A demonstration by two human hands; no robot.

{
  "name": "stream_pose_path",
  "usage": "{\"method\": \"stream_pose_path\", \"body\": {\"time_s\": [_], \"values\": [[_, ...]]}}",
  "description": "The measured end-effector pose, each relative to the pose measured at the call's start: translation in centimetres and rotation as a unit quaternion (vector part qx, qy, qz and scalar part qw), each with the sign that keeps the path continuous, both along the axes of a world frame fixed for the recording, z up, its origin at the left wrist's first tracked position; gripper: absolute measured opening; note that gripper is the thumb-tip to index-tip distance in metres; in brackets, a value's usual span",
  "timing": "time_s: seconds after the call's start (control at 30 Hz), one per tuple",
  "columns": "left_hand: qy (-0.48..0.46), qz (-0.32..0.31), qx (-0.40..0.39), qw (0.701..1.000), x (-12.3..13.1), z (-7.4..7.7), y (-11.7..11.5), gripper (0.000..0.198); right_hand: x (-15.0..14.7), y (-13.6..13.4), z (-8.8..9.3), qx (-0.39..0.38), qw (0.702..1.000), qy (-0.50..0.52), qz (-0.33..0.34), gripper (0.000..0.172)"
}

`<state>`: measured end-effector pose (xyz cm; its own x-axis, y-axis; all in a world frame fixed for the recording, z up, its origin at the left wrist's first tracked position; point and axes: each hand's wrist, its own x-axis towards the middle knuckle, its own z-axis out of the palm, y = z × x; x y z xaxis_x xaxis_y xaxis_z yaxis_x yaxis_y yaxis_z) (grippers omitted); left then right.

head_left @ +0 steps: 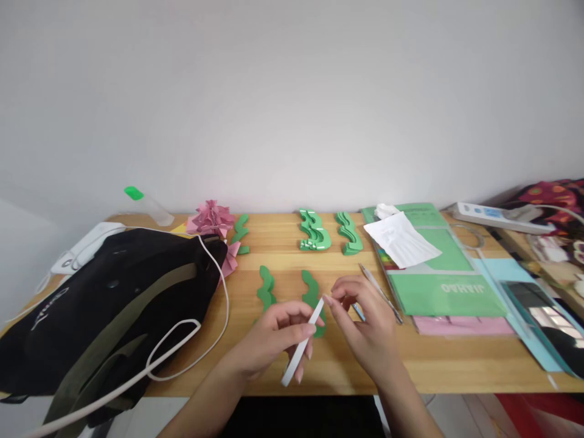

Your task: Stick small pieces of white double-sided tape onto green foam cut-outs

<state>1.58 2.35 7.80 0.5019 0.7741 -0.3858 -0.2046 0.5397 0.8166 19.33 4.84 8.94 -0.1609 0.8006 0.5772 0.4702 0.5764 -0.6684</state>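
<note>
A narrow white strip [297, 356], which looks flat and stiff, slants up between my hands. My left hand [278, 334] grips it between thumb and fingers near its middle. At its upper end, the thumb and index finger of my right hand [367, 316] are pinched together on the tip. Just beyond my hands, a wavy green paper piece [310, 286] lies partly hidden by my left fingers. Another wavy green piece [265, 286] is to its left. Farther back are a larger layered green stack [314, 231], a smaller green stack [349, 234] and a green piece [241, 234].
Left, a black bag [137, 298] with a white cable [225, 304] lies beside pink paper flowers [212, 218] and a green-capped bottle [152, 207]. Right are a pen [381, 292], green packet [447, 292], crumpled white paper [401, 239], phone [547, 322] and power strip [502, 219].
</note>
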Motion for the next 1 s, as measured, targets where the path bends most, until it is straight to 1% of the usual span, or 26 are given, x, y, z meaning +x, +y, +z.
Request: {"method": "stream_pose_path", "body": {"time_s": [0.1,0.2,0.27,0.3,0.33,0.37,0.43,0.5,0.53,0.57,0.6,0.67,0.7,0.77,0.87,0.93,1.0], "values": [[0.025,0.02,-0.002,0.999,0.1,-0.2,0.0,0.035,0.1,-0.1,-0.3,-0.006,1.0,0.015,-0.024,0.012],[0.057,0.039,0.011,0.998,0.3,0.0,0.1,0.034,0.1,-0.1,-0.7,-0.021,0.999,0.025,-0.036,0.01],[0.073,0.05,0.017,0.996,0.2,0.4,0.2,0.034,0.3,0.1,-1.0,-0.052,0.996,0.039,-0.063,0.006],[0.077,0.058,0.02,0.995,0.2,0.5,0.2,0.034,0.5,0.2,-1.3,-0.08,0.992,0.041,-0.086,0.004],[0.079,0.07,0.022,0.994,0.1,0.6,0.2,0.033,0.9,0.3,-1.5,-0.115,0.987,0.033,-0.11,0.008],[0.082,0.083,0.023,0.993,0.0,0.7,0.2,0.032,1.4,0.4,-1.9,-0.155,0.979,0.011,-0.132,0.013],[0.084,0.112,0.022,0.99,-0.3,0.8,0.2,0.03,2.8,0.5,-2.7,-0.234,0.957,-0.092,-0.147,0.018],[0.083,0.127,0.017,0.988,-0.6,0.9,0.2,0.028,4.4,0.3,-3.9,-0.282,0.924,-0.224,-0.131,0.015],[0.083,0.13,0.016,0.988,-0.7,1.0,0.2,0.028,5.0,0.1,-4.5,-0.292,0.906,-0.28,-0.123,0.016],[0.083,0.131,0.014,0.988,-0.8,1.0,0.2,0.028,5.6,-0.2,-5.1,-0.287,0.895,-0.321,-0.112,0.02],[0.083,0.132,0.013,0.988,-0.9,1.1,0.2,0.028,6.0,-0.6,-5.6,-0.272,0.891,-0.348,-0.106,0.027],[0.083,0.133,0.012,0.988,-1.0,1.2,0.3,0.029,6.6,-1.2,-6.4,-0.239,0.891,-0.369,-0.111,0.039],[0.081,0.133,0.012,0.988,-1.1,1.2,0.4,0.03,6.7,-1.5,-6.6,-0.224,0.893,-0.372,-0.12,0.041],[0.079,0.132,0.009,0.988,-1.1,1.2,0.4,0.03,6.9,-1.9,-6.8,-0.208,0.887,-0.384,-0.149,0.041],[0.077,0.125,0.004,0.989,-1.1,1.1,0.5,0.029,7.2,-2.2,-6.9,-0.217,0.859,-0.425,-0.185,0.042],[0.075,0.118,0.0,0.99,-1.0,0.9,0.5,0.029,7.5,-2.2,-7.1,-0.232,0.85,-0.439,-0.177,0.043],[0.071,0.111,-0.004,0.991,-1.0,0.8,0.5,0.028,7.9,-2.2,-7.4,-0.241,0.855,-0.433,-0.152,0.041]]}}
